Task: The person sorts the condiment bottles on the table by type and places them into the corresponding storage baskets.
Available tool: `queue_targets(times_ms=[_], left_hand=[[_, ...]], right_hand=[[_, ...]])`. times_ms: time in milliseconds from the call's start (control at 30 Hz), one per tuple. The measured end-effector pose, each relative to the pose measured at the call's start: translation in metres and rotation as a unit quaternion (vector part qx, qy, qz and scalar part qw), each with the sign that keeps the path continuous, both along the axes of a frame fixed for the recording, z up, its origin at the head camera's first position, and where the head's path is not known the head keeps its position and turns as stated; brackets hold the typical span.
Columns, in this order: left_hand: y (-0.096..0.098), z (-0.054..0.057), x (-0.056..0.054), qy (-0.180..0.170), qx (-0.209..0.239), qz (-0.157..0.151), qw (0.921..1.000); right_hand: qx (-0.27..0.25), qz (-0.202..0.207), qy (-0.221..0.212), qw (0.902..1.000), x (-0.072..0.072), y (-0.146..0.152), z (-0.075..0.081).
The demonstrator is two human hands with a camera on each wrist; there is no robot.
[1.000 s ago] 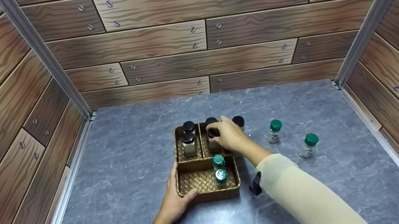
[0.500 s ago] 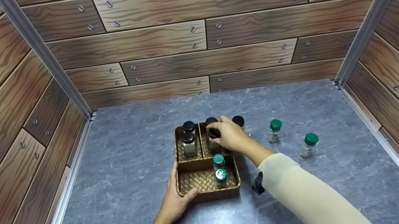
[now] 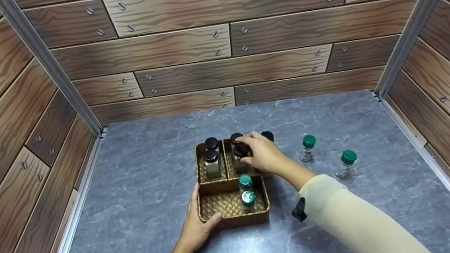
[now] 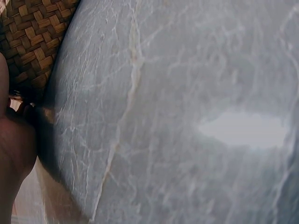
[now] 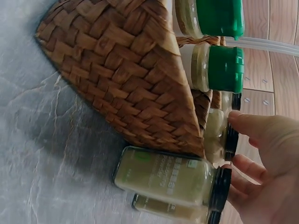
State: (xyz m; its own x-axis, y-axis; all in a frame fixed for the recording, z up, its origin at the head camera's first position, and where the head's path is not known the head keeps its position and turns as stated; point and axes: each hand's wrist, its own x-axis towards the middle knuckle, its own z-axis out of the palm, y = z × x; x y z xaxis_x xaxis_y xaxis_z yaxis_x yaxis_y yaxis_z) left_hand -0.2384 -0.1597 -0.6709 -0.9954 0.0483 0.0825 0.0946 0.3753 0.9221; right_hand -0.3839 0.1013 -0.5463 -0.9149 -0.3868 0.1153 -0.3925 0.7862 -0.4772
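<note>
A woven basket with compartments point(image 3: 237, 220) stands on the table. My left hand point(image 3: 195, 227) holds its front left corner, fingers along the left side and thumb at the front rim. My right hand point(image 3: 262, 152) is over the back right compartment, thumb and fingertip right at the black cap edges of a spice jar point(image 5: 216, 135) standing in it. Behind it is another black-capped jar point(image 3: 236, 137). Two black-capped jars point(image 3: 212, 166) stand in the back left compartment. The front compartment holds two green-capped spice jars point(image 3: 248, 199) at its right.
Two black-capped seasoning powder jars point(image 5: 163, 177) stand outside the basket's right side, mostly behind my right hand in the head view. Farther right on the marbled table point(image 3: 138, 202) are two green-capped jars point(image 3: 309, 141). Wood-patterned walls point(image 3: 212, 43) enclose the table.
My right hand has shifted slightly right relative to the basket, its fingers loosening around the black cap, while the jar stays in place. My left hand keeps its hold on the basket.
</note>
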Motion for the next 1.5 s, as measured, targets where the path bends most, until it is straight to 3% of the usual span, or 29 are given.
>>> queue_targets(times_ms=[533, 767, 1100, 1367, 1500], left_hand=[[0.000, 0.001, 0.000, -0.001, 0.003, -0.003, 1.0000], [0.001, -0.001, -0.001, 0.001, 0.005, -0.002, 1.0000], [0.000, 0.000, 0.000, -0.003, 0.008, -0.001, 1.0000], [0.000, 0.001, 0.001, -0.011, 0.006, 0.000, 0.9999], [0.001, 0.000, 0.000, -0.005, 0.008, -0.005, 0.9999]], right_hand=[[-0.071, -0.027, 0.016, 0.9970, 0.012, 0.045, 0.011], [-0.074, -0.061, 0.015, 0.9953, 0.018, 0.077, 0.005], [-0.077, -0.065, 0.054, 0.9934, 0.027, 0.119, -0.006], [-0.062, -0.081, 0.027, 0.9944, 0.035, 0.151, -0.005], [-0.070, -0.096, 0.034, 0.9924, 0.038, 0.172, -0.004]])
